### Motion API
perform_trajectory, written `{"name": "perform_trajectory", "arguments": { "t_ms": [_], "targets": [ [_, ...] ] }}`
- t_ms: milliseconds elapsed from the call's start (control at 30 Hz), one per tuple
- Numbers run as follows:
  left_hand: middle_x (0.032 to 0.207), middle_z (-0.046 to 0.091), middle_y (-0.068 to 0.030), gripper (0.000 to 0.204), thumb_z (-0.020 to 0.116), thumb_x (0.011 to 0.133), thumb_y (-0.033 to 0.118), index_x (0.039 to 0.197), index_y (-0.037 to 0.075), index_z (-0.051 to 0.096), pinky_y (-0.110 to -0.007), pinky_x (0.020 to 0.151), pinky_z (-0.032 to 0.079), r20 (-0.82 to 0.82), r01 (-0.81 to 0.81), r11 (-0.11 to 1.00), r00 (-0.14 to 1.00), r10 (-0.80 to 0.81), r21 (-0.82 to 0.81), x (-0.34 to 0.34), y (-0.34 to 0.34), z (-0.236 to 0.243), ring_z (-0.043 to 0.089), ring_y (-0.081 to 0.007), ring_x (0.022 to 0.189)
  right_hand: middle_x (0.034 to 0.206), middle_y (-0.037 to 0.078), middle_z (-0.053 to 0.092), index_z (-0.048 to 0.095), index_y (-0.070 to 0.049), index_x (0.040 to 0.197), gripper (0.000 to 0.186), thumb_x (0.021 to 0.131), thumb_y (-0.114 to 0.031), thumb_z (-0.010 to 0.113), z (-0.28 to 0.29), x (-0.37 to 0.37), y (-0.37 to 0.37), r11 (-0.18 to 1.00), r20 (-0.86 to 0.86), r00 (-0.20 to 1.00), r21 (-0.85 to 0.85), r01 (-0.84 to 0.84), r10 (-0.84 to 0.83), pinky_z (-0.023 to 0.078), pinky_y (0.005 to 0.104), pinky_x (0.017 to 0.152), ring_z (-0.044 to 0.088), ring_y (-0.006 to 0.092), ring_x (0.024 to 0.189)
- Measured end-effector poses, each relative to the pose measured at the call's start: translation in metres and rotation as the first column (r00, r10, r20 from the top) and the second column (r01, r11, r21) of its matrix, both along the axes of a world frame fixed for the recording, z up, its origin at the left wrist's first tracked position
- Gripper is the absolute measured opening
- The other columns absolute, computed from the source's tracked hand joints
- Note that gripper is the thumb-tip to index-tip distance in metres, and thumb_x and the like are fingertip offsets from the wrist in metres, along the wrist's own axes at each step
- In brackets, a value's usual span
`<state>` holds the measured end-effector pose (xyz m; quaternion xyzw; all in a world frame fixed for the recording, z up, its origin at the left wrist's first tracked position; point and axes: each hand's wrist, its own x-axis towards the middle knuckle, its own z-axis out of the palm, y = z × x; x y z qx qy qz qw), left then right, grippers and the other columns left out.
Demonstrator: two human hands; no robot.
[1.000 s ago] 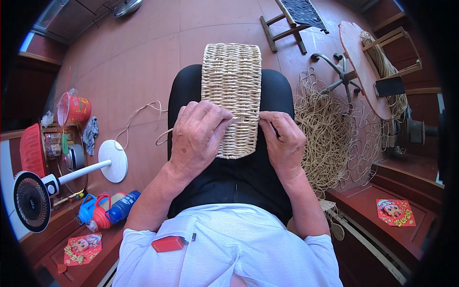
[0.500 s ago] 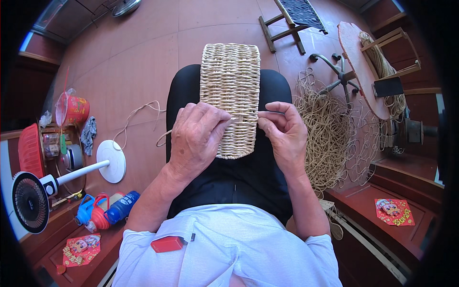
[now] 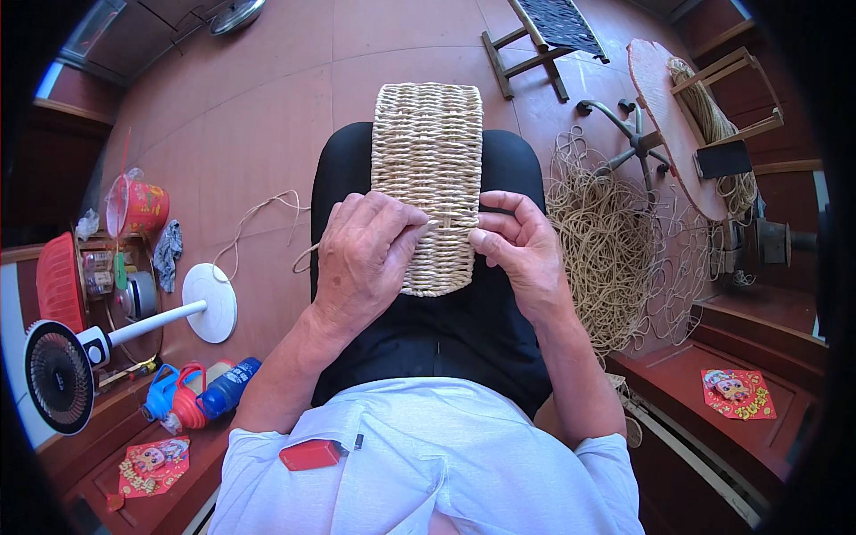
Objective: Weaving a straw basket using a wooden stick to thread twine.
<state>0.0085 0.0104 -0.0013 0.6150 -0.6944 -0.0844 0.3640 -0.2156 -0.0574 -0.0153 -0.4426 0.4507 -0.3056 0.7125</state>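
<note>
- Head view: the woven straw-coloured piece (image 3: 426, 152) lies lengthwise over the person's dark-trousered lap (image 3: 428, 343), its far end reaching past the seat; the lap probably serves as a support that leaves both hands free.
- Left hand (image 3: 364, 245) lies across the piece's left edge, knuckles up, fingers bent and the thumb drawn in toward them. Their tips meet the weave's upper face, perhaps to steady it; whether they close on a strand cannot be told.
- Right hand (image 3: 526, 254) sits at the opposite edge with fingers loosely curled, the index apart from the thumb, whose tip touches the rim. I cannot tell whether it grips anything; working from this side seems to balance the left hand's pressure.
- Between the two sets of fingertips, a short break shows in the weave's rows, which may be why both hands gather at this level.
- A thin loose cord (image 3: 267, 203) loops over the floor to the left, while a large tangled heap of cord (image 3: 606, 250) lies near the right knee, likely put there for easy reach.
- Farther left, a white-stemmed fan (image 3: 61, 379) faces upward, well apart from the weaving.
</note>
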Motion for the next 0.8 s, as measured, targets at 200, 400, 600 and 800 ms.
{"name": "perform_trajectory", "arguments": {
  "t_ms": [200,400,600,800],
  "targets": [
    [0.094,0.070,-0.0094,0.012,0.081,0.091,0.004,0.101,0.006,0.075,-0.043,0.081,0.051,0.000,-0.002,1.000,1.000,0.002,0.007,-0.001,-0.004,0.001,0.065,-0.0297,0.089,0.116,0.008,0.077,0.054,0.004,0.145,0.051,0.099,-0.001,0.075,0.007,0.001,-0.012,0.997,0.037,0.997,0.028,-0.071,0.070,0.058,0.0271,0.093,0.071,0.0096,0.103],
    [0.093,0.070,-0.0094,0.012,0.081,0.091,0.004,0.102,0.006,0.075,-0.044,0.082,0.051,0.028,-0.010,0.999,1.000,0.011,-0.034,-0.003,-0.011,0.002,0.066,-0.0301,0.091,0.113,0.008,0.077,0.052,0.006,0.148,0.056,0.097,0.002,0.074,0.007,0.002,-0.022,0.988,0.013,0.988,-0.026,-0.152,0.153,0.059,0.0275,0.096,0.071,0.0096,0.103],
    [0.097,0.069,-0.0072,0.018,0.083,0.089,0.004,0.105,0.009,0.075,-0.044,0.082,0.051,0.126,-0.080,0.983,0.987,0.101,-0.164,-0.012,-0.002,0.004,0.066,-0.0295,0.091,0.110,0.006,0.076,0.052,0.006,0.149,0.056,0.098,0.001,0.074,0.004,0.000,-0.029,0.972,-0.073,0.974,-0.077,-0.221,0.215,0.057,0.0250,0.090,0.070,0.0077,0.097],
    [0.098,0.068,-0.0056,0.023,0.084,0.087,0.004,0.108,0.010,0.076,-0.042,0.081,0.049,0.173,0.037,0.994,0.985,-0.018,-0.106,-0.028,0.002,-0.005,0.065,-0.0272,0.091,0.107,0.004,0.076,0.050,0.006,0.151,0.060,0.099,-0.005,0.078,0.005,-0.004,-0.029,0.982,0.043,0.982,0.035,-0.186,0.184,0.052,0.0209,0.074,0.066,0.0041,0.088]
  ]
}}
